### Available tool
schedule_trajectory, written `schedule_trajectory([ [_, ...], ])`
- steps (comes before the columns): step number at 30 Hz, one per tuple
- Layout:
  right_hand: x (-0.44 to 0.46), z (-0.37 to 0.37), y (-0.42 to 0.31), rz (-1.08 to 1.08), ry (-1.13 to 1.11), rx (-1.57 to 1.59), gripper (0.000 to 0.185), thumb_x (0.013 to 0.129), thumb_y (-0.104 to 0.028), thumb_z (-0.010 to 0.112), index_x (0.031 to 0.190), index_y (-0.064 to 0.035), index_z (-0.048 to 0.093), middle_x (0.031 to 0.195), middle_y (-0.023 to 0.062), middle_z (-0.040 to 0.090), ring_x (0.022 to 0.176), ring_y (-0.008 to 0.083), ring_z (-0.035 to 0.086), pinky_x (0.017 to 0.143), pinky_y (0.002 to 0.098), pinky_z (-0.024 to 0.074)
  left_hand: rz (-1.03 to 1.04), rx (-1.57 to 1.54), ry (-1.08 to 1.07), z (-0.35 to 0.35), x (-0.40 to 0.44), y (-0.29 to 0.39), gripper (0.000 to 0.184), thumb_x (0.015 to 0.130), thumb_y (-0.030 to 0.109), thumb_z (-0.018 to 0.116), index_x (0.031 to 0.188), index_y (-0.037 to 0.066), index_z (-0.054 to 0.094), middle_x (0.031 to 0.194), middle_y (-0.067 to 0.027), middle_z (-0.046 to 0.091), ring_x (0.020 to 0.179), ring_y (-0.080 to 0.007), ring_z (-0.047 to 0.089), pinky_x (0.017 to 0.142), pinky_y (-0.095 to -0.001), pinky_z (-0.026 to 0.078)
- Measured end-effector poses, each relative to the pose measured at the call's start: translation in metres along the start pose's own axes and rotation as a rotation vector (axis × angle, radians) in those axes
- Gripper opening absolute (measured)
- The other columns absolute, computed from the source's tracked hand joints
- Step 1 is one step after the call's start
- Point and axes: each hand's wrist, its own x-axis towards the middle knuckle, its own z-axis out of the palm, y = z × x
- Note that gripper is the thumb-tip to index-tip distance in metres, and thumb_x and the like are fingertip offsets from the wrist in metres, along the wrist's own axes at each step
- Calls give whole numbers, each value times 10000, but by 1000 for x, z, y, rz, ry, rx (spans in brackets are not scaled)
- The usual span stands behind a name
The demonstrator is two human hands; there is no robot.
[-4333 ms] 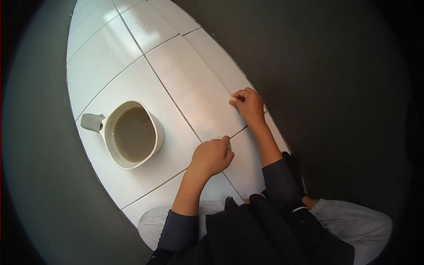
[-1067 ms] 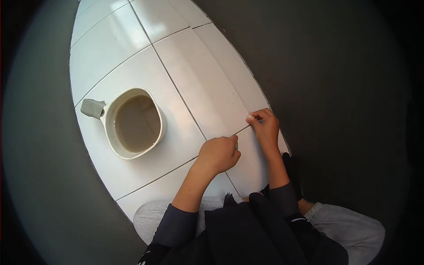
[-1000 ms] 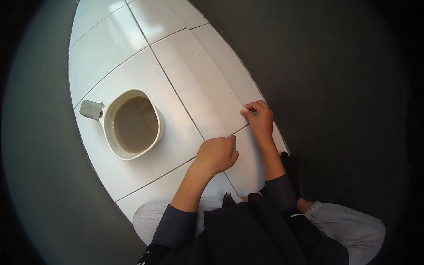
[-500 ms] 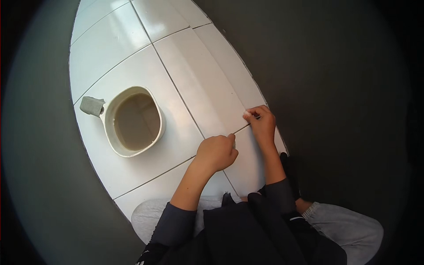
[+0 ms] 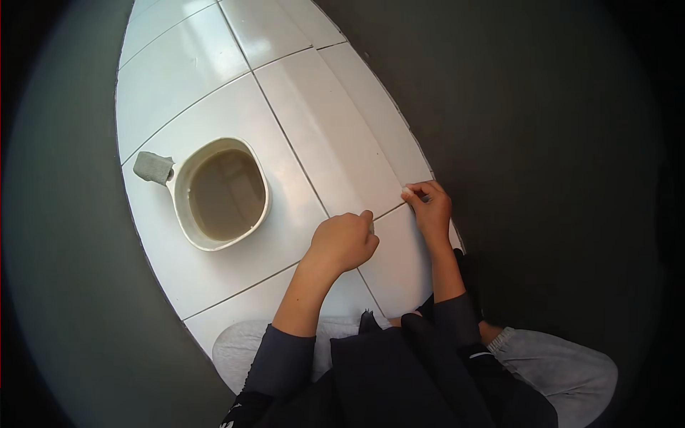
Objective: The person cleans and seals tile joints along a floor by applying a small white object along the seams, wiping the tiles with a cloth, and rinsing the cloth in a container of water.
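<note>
My right hand (image 5: pixel 432 212) pinches a small white piece (image 5: pixel 407 191) between thumb and fingertips, just above the white tiles near their right edge. What the piece is cannot be made out. Left of it, my left hand (image 5: pixel 344 241) is closed, its back toward me. A pale bit shows beside its fingertips, too small to name. A faint straight line runs along the tiles from the far end to my right fingertips; whether it is an edge of a clear strip or a mark I cannot tell.
A white squarish dipper (image 5: pixel 185 221) with murky grey-brown liquid (image 5: pixel 227 196) stands on the white tiled surface (image 5: pixel 235 285) to the left. Grey material covers its handle (image 5: pixel 153 167). Dark ground (image 5: pixel 542 178) lies beyond both tile edges. My legs in grey trousers (image 5: pixel 571 364) are folded in front.
My right hand has shifted slightly right and toward me, still pinching the white piece. My left hand has moved a little left and up. The view has tilted slightly; the dipper stays in place.
</note>
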Motion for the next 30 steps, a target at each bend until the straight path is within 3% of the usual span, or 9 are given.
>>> schedule_trajectory([
  [2,7,2,4,75,34,146,132,716,-87,733,830,-30,698,788,30,605,719,137,548,634,264,441,-7,-12,36,-4,-1,-6,205,775,180,504,842,-5,563,715,-181,625,698,-349,623,641,-447,497],
  [7,-15,1,-5,63,93,125,122,722,-76,721,837,-42,698,835,24,609,765,140,548,651,269,443,-79,-25,59,-17,-5,-12,205,772,176,501,831,-9,567,698,-188,620,676,-356,617,631,-447,495],
  [9,-27,16,-5,-187,70,-47,129,706,-74,730,828,-50,700,839,31,610,805,177,543,687,293,454,-36,-69,152,-13,-5,-13,173,754,154,494,768,-16,525,638,-201,581,634,-374,578,592,-454,453],
  [15,-42,20,-31,-315,-86,-136,136,665,-95,759,789,-77,705,804,9,601,826,209,507,716,315,457,-58,-71,165,-13,-5,-16,176,754,159,497,770,-14,527,637,-202,582,634,-380,576,594,-455,455],
  [18,-21,6,-15,-121,5,-122,130,667,-86,754,781,-55,698,823,17,608,835,211,502,741,310,450,-95,-63,163,-18,-8,-14,179,756,163,498,774,-13,527,634,-202,581,628,-378,576,592,-455,455],
  [23,-42,27,-32,-254,-153,-78,143,678,-109,754,798,-65,690,826,21,590,839,217,522,744,313,451,-115,-39,171,-21,-5,-11,190,770,171,502,812,-9,547,672,-192,605,645,-363,599,605,-448,478],
  [25,-43,26,-34,-234,-141,-31,128,702,-93,742,814,-64,686,849,15,598,823,179,535,710,294,454,-142,-14,141,-24,-7,-13,204,783,175,503,848,-7,568,714,-183,629,671,-352,622,622,-441,500],
  [27,-33,13,-38,75,-137,239,136,728,-68,722,856,-56,679,864,5,604,789,130,548,665,270,453,-169,-5,133,-25,-8,-14,208,784,177,504,857,-7,567,724,-183,631,677,-349,624,627,-443,501],
  [30,-26,1,-17,103,-120,326,181,747,-44,705,924,-48,671,910,17,617,781,96,563,640,235,456,-144,-56,219,-20,-8,-16,188,766,176,504,776,-11,523,641,-195,588,618,-370,579,591,-457,460],
])
